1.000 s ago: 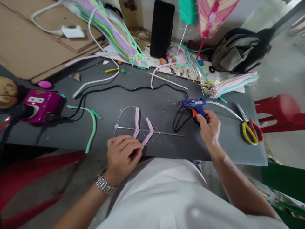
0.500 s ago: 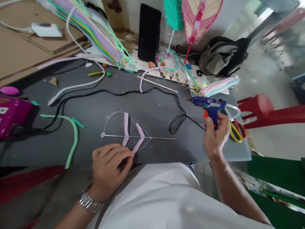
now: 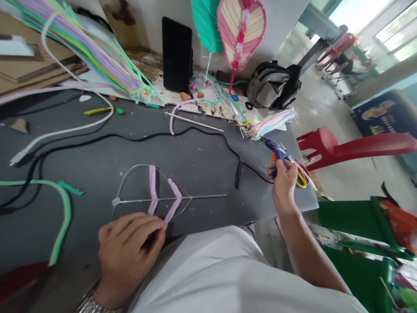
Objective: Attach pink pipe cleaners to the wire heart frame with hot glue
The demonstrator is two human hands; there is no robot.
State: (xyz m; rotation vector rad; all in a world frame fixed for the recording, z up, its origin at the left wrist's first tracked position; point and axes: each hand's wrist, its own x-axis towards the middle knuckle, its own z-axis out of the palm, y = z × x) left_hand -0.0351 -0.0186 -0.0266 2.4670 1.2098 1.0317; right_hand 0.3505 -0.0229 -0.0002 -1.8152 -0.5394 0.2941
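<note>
My left hand (image 3: pixel 128 250) is closed at the near side of a leaf-shaped wire frame (image 3: pixel 208 196), its thumb and fingertip pinching the end of a lilac pipe cleaner (image 3: pixel 173 208). That strip bends in a V across the frame's middle wire. Another bent lilac pipe cleaner (image 3: pixel 153 182) lies beside it, its near end partly hidden by my fingers. Over at the table's right side, my right hand (image 3: pixel 285 180) grips a blue hot glue gun (image 3: pixel 275 148) with an orange trigger, nozzle toward the upper left. Scissors (image 3: pixel 302 176) with red and yellow handles show just behind this hand.
A black cord (image 3: pixel 137 139) crosses the table toward the glue gun. Pipe cleaner bundles (image 3: pixel 94 56), a phone (image 3: pixel 177 54), finished leaf shapes (image 3: pixel 241 32) and a backpack (image 3: pixel 273 84) line the back. A wooden stick (image 3: pixel 195 121) lies mid-table. Red chair (image 3: pixel 325 145) stands right.
The view has swung to the right. The glue gun has tilted and come closer to the scissors, its nozzle now aimed more upward. My left hand keeps its pinch on the lilac pipe cleaner.
</note>
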